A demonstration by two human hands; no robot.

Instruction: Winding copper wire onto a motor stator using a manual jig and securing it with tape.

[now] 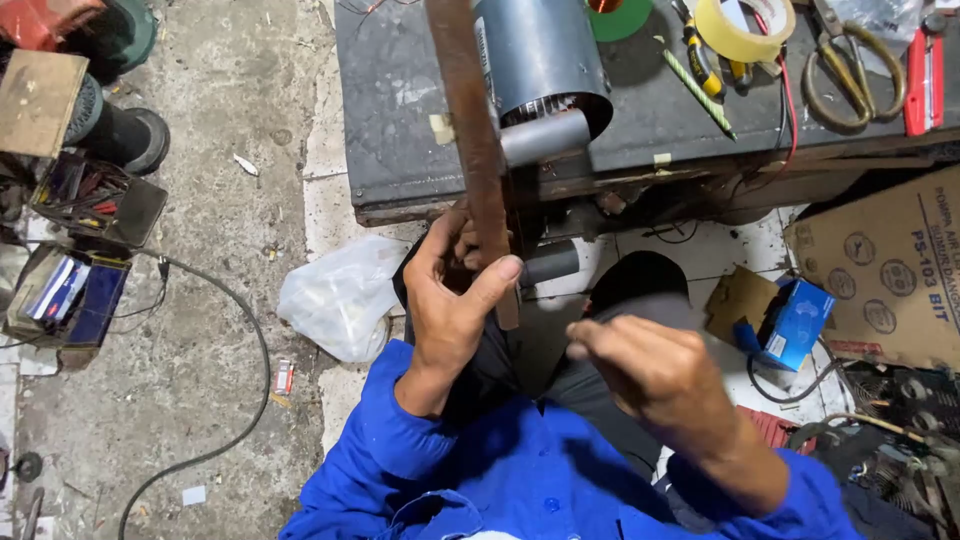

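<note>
While you look down past your blue sleeves, the scene reads from left to right like this:

Floor, far left: small open boxes (pixel 70 290) of bits sit on the concrete, with a black cable (pixel 245 330) curling past them.

Plastic bag: a crumpled white bag (pixel 340 295) lies on the floor just left of your left hand.

Left hand: your left hand (pixel 450 300) is wrapped around the lower part of a rusty flat bar (pixel 470 130); the thumb presses across its front face and the other fingers curl behind it.

Bar: it stands nearly upright, running from your grip up past the edge of the dark workbench (pixel 400 140), just beside a grey metal cylinder (pixel 540 60) that lies on the bench.

Right hand: your right hand (pixel 655 375) is blurred, held apart from the bar over your lap; the fingers look curled in, but you cannot tell whether they pinch anything.

Bench, right: a yellow tape roll (pixel 745 25), scissors (pixel 850 70) and a red cutter (pixel 925 75) lie on top.

Floor, right: a blue box (pixel 800 320) rests beside a cardboard carton (pixel 885 270).
</note>
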